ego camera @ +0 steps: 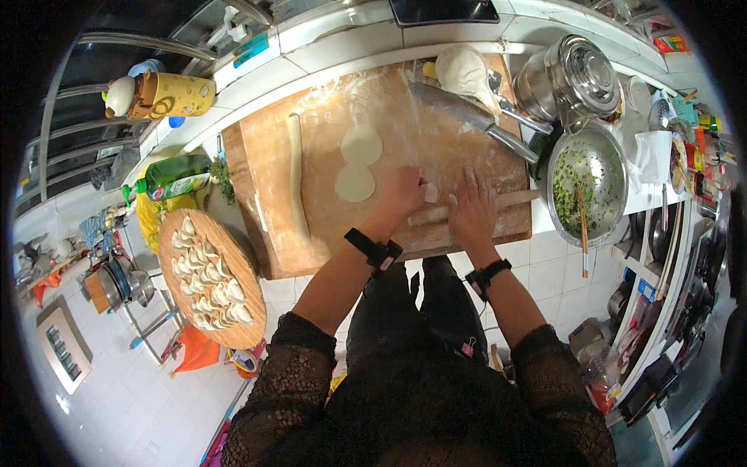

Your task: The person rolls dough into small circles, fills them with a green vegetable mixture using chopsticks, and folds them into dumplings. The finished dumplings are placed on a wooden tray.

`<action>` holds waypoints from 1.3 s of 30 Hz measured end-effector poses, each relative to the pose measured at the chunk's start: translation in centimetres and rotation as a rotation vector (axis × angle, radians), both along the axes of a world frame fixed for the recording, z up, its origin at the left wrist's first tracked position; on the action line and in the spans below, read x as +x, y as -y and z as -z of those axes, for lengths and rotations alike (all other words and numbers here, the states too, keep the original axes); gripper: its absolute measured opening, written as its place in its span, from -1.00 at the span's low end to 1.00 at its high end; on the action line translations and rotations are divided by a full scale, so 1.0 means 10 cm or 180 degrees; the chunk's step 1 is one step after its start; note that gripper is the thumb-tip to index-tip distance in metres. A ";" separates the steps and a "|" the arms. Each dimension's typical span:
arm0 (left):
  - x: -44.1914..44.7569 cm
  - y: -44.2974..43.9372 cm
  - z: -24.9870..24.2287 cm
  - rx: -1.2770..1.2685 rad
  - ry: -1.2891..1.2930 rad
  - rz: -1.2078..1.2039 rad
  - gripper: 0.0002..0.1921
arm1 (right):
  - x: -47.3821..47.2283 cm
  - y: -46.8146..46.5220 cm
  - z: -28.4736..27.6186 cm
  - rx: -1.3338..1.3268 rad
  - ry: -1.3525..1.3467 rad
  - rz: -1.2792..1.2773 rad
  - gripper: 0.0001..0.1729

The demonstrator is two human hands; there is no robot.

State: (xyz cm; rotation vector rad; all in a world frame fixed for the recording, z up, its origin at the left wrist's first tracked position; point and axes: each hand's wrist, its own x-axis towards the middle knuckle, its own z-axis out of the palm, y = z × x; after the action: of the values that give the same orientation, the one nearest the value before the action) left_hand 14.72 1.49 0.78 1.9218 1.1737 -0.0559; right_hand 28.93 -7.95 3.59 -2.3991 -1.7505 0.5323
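Note:
On the floured wooden board (327,251), my left hand (402,194) has its fingertips at the edge of a small dough disc (431,192). My right hand (474,210) lies over a wooden rolling pin (516,199), palm on it and fingers stretched forward. The pin is just on the near side of the disc. Two rolled dough wrappers, a far one (362,145) and a near one (355,184), lie left of my hands, their edges meeting. Further left is a long dough rope (296,175).
A steel-handled knife (484,121) lies at the board's back right, near a floury ladle-shaped container (462,71). Right stand a lidded steel pot (569,82) and a steel bowl (621,192) of chopped green filling with chopsticks (583,227). Left, a round wooden board (251,280) bears several dumplings (207,274).

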 end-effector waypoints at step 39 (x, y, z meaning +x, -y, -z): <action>-0.05 0.07 0.08 0.0462 0.0131 0.0406 -0.81 | -0.01 -0.14 0.12 0.0787 -0.0031 -0.0159 -0.30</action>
State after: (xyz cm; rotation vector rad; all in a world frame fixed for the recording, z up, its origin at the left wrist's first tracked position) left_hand 14.20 0.78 -0.03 2.1140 1.0517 0.0006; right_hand 28.85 -6.56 2.43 -2.1864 -1.7608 0.3110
